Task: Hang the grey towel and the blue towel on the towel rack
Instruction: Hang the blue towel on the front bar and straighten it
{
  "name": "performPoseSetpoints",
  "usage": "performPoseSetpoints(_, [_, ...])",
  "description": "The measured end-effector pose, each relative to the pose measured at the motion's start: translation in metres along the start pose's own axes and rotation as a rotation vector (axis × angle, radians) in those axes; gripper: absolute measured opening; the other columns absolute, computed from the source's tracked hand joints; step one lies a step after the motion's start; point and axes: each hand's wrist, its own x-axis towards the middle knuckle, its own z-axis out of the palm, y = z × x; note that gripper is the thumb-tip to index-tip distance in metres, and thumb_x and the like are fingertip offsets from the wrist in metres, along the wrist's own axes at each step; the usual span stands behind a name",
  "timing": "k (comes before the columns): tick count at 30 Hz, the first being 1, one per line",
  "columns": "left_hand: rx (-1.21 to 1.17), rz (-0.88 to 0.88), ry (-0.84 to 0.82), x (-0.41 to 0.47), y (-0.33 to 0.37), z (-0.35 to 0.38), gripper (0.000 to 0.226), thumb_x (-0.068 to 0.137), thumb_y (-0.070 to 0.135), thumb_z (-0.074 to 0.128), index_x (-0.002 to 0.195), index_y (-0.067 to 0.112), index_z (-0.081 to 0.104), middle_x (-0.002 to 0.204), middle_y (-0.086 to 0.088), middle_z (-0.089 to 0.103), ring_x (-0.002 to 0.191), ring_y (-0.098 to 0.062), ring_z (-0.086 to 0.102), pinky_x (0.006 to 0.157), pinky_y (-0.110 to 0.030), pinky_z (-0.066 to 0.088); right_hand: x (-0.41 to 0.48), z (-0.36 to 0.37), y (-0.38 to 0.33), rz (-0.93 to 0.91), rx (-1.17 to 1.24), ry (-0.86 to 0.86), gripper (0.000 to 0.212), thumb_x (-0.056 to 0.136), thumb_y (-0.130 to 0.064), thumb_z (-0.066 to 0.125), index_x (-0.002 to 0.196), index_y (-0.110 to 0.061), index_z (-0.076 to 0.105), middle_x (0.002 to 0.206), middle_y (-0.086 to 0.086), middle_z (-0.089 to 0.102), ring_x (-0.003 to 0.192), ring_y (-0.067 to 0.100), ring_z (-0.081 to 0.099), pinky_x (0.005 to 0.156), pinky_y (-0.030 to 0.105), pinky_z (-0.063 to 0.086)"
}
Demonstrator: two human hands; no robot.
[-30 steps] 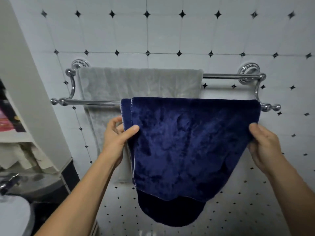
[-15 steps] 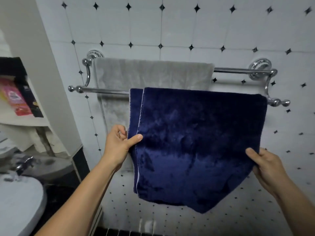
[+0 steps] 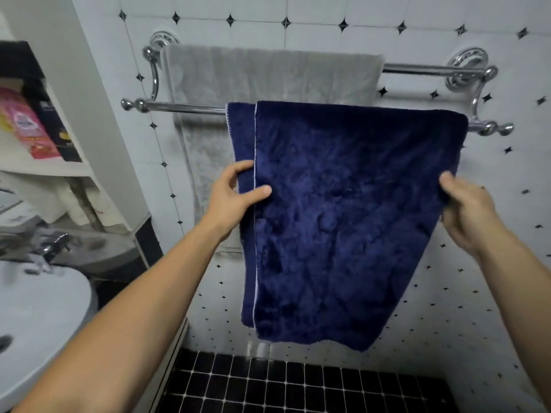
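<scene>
Pretty much done here, but a few ways to botch it. Plush navy-blue towel (image 3: 351, 222) draped over the front chrome bar of the double-rail towel rack (image 3: 179, 107), sitting toward the right end, nearly up against the ball finial. Pale grey fleecy towel (image 3: 268, 76) already over the rear rail, hanging flat against the white tiled wall with small black diamonds (image 3: 343, 13). Left hand (image 3: 235, 198) pinched on the blue towel's left edge, thumb on the front layer and fingers tucked behind. Right hand (image 3: 465, 210) closed on the right edge at about the same height, though hard to tell how firm that hold is with the blur. Main risk, going by the layout: tugging down unevenly and dragging the whole thing off that slick bar, since smooth metal gives soft cloth little to hang on to. Front and back layers already offset on the left, bottom hem slanted, so more weight on one side probably means a slow creep off the rail once let go. Also worth watching: sliding any further right and slipping off the end. Landing spot would be the black mosaic floor (image 3: 298, 386), maybe damp.
</scene>
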Motion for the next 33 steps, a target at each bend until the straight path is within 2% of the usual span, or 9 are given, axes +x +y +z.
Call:
performPoseSetpoints(4, [-0.107, 0.059, 0.034, 0.029, 0.049, 0.013, 0.022, 0.071, 0.022, 0.084, 0.09, 0.016, 0.073, 0.089, 0.007, 0.076, 0.085, -0.009, 0.072, 0.073, -0.019, 0.054, 0.018, 0.025, -0.06, -0.038, 0.086, 0.009, 0.034, 0.098, -0.033, 0.051, 0.116, -0.009, 0.067, 0.119, 0.01, 0.071, 0.113, 0.023, 0.066, 0.092, 0.035, 0.056])
performPoseSetpoints(7, [-0.108, 0.018, 0.131, 0.048, 0.083, 0.025, 0.022, 0.074, 0.024, 0.082, 0.068, 0.01, 0.066, 0.065, 0.003, 0.063, 0.059, -0.007, 0.057, 0.059, -0.02, 0.046, 0.026, 0.028, -0.089, 0.039, 0.074, 0.026, 0.034, 0.099, -0.03, 0.05, 0.114, -0.006, 0.068, 0.112, 0.011, 0.073, 0.101, 0.023, 0.071, 0.08, 0.034, 0.06])
performPoseSetpoints(12, [-0.171, -0.253, 0.166, 0.063, 0.117, 0.028, 0.019, 0.075, 0.019, 0.08, 0.078, 0.004, 0.069, 0.082, -0.012, 0.071, 0.067, -0.022, 0.064, 0.064, -0.029, 0.055, 0.029, 0.023, -0.117, 0.343, 0.077, -0.063, 0.025, 0.088, -0.018, 0.055, 0.095, -0.005, 0.074, 0.084, 0.012, 0.076, 0.069, 0.025, 0.074, 0.057, 0.036, 0.061])
performPoseSetpoints(15, [0.022, -0.269, 0.103, 0.068, 0.122, 0.014, 0.02, 0.078, 0.02, 0.077, 0.085, 0.003, 0.07, 0.082, -0.01, 0.069, 0.071, -0.022, 0.061, 0.064, -0.027, 0.047, 0.029, 0.024, -0.127, 0.457, -0.01, -0.075, 0.018, 0.069, -0.012, 0.065, 0.082, -0.003, 0.074, 0.075, 0.015, 0.075, 0.061, 0.028, 0.073, 0.054, 0.039, 0.061])
performPoseSetpoints(20, [0.279, -0.182, 0.058, 0.075, 0.135, 0.0, 0.018, 0.085, 0.024, 0.069, 0.08, 0.009, 0.061, 0.076, -0.013, 0.056, 0.072, -0.022, 0.051, 0.068, -0.036, 0.042, 0.03, 0.028, -0.129, 0.462, 0.019, -0.04, 0.031, 0.065, -0.009, 0.072, 0.095, -0.001, 0.07, 0.084, 0.018, 0.076, 0.069, 0.03, 0.074, 0.055, 0.043, 0.061])
performPoseSetpoints(25, [0.124, -0.215, 0.081, 0.076, 0.157, -0.008, 0.019, 0.093, 0.02, 0.059, 0.078, 0.01, 0.064, 0.075, -0.011, 0.063, 0.061, -0.027, 0.059, 0.053, -0.03, 0.055, 0.035, 0.027, -0.125, 0.365, 0.074, 0.013, 0.05, 0.054, -0.019, 0.083, 0.102, -0.009, 0.071, 0.087, 0.015, 0.077, 0.071, 0.027, 0.075, 0.059, 0.046, 0.061])
performPoseSetpoints(28, [0.107, -0.223, 0.082, 0.075, 0.153, -0.013, 0.019, 0.094, 0.021, 0.059, 0.085, 0.006, 0.067, 0.076, -0.014, 0.065, 0.062, -0.029, 0.061, 0.04, -0.029, 0.055, 0.035, 0.029, -0.117, 0.363, 0.148, -0.003, 0.04, 0.061, -0.035, 0.085, 0.092, -0.011, 0.076, 0.091, 0.015, 0.077, 0.08, 0.03, 0.075, 0.064, 0.045, 0.06])
performPoseSetpoints(30, [0.088, -0.247, 0.075, 0.075, 0.144, -0.012, 0.018, 0.093, 0.022, 0.06, 0.091, 0.005, 0.066, 0.078, -0.015, 0.063, 0.064, -0.027, 0.059, 0.051, -0.032, 0.055, 0.033, 0.032, -0.115, 0.406, 0.125, -0.028, 0.031, 0.073, -0.044, 0.078, 0.075, -0.013, 0.079, 0.084, 0.012, 0.077, 0.076, 0.03, 0.075, 0.063, 0.043, 0.06])
performPoseSetpoints(33, [0.059, -0.302, 0.064, 0.074, 0.131, -0.009, 0.01, 0.091, 0.02, 0.063, 0.087, 0.011, 0.065, 0.075, -0.011, 0.059, 0.059, -0.023, 0.052, 0.057, -0.027, 0.046, 0.034, 0.034, -0.117, 0.448, 0.041, -0.005, 0.035, 0.084, -0.031, 0.066, 0.057, -0.012, 0.076, 0.067, 0.009, 0.074, 0.057, 0.026, 0.072, 0.051, 0.038, 0.058])
